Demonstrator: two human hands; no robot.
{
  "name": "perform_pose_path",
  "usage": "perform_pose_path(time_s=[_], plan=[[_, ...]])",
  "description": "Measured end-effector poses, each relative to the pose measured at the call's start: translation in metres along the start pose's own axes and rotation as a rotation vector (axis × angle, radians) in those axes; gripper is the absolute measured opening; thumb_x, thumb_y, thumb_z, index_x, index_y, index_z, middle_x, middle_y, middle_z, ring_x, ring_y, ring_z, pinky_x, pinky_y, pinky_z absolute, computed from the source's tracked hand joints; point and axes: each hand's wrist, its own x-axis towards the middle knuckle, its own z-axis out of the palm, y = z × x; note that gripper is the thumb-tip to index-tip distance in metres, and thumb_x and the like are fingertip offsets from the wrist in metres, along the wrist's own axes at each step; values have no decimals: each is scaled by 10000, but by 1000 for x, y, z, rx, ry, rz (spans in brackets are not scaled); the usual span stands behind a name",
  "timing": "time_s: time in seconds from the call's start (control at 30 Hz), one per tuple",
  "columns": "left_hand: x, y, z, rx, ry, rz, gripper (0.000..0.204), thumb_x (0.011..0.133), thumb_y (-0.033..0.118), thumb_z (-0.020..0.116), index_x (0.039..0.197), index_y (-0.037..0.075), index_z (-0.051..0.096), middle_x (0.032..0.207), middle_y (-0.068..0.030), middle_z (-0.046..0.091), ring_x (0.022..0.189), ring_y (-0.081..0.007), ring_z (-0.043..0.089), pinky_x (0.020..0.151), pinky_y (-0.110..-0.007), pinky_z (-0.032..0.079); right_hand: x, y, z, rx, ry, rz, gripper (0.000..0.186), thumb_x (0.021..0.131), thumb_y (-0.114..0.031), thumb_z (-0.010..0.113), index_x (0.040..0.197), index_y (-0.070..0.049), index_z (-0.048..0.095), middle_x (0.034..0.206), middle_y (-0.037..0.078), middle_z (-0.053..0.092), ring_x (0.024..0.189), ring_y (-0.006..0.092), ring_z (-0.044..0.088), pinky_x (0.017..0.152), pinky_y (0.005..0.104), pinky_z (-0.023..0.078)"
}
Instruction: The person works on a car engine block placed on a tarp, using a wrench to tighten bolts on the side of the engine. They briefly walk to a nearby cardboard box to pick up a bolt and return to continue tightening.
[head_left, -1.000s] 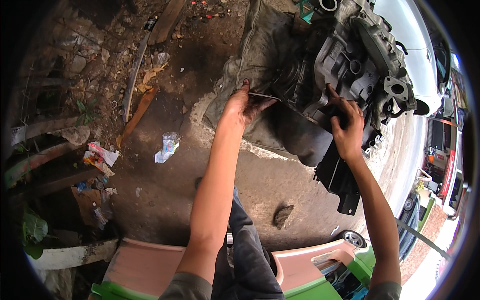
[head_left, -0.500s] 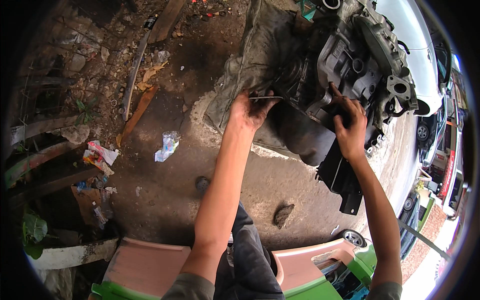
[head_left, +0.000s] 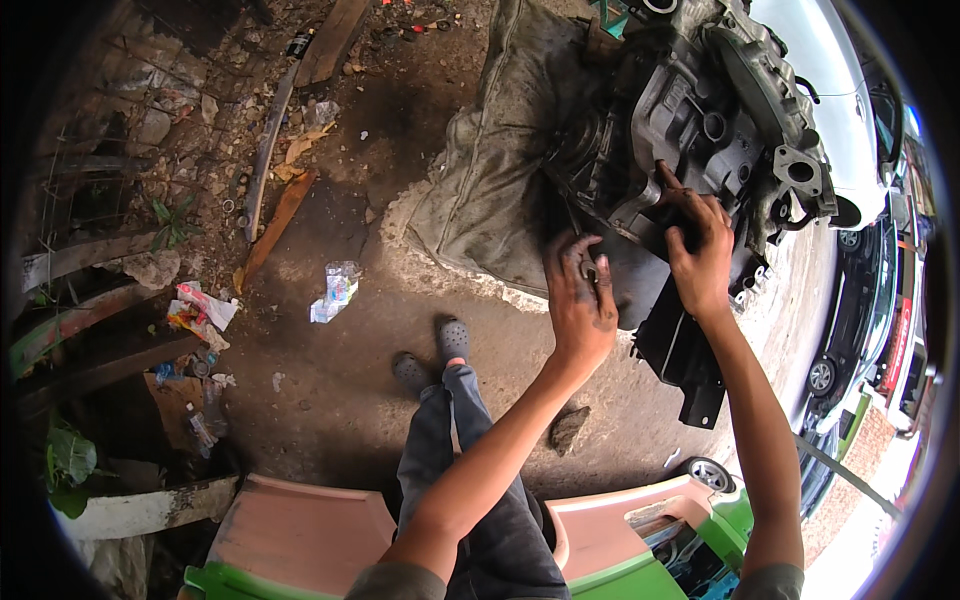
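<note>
A greasy grey engine (head_left: pixel 705 125) lies on a dirty grey cloth (head_left: pixel 485 190) spread on the ground. My left hand (head_left: pixel 580 300), smeared with oil, is curled around a thin metal tool (head_left: pixel 583 265) at the engine's dark lower edge. My right hand (head_left: pixel 700 255) grips the engine's housing just to the right, fingers hooked over an edge. A black bracket (head_left: pixel 685 350) hangs below the engine under my right wrist. My legs and grey clogs (head_left: pixel 452 338) show below my hands.
Planks, stones and litter (head_left: pixel 335 290) lie on the dirt at left. A small rock (head_left: pixel 568 428) sits by my leg. Pink and green panels (head_left: pixel 300 530) are at the bottom. A white car (head_left: pixel 850 110) and more parked cars stand at right.
My left hand has moved right and down along the engine's lower edge, closer to my right hand. My right hand has kept its grip on the housing.
</note>
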Motion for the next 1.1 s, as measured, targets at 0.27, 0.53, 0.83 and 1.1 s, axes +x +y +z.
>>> perform_pose_path(time_s=[0.27,0.53,0.83,1.1], plan=[[8,-32,-14,9,100,89,114,986,25,457,976,-32,556,965,-167,547,818,-276,617,703,-354,502,0,-1,0,16,5,4,287,696,6,543,965,-32,639,1275,41,643,959,290,577,1005,374,383],[50,-51,-45,-468,253,-452,310,1050,195,420,913,-46,557,877,-120,594,719,-197,621,653,-346,549,0,3,-1,5,-27,-8,366,712,28,572,1067,-8,654,990,167,621,963,336,583,929,358,432],[128,-61,-57,-858,-31,-933,183,1026,117,400,1019,-59,448,968,-182,521,851,-377,624,850,-596,587,-1,2,0,-15,21,-35,343,715,15,578,1047,-25,654,960,150,618,949,324,579,928,367,425],[131,-74,-54,-1016,-59,-1176,168,1021,70,329,1094,-71,384,1061,-255,453,1052,-483,560,923,-619,544,0,2,-1,-24,-8,-29,338,714,10,581,1042,-32,655,977,146,620,951,334,578,926,373,427]])
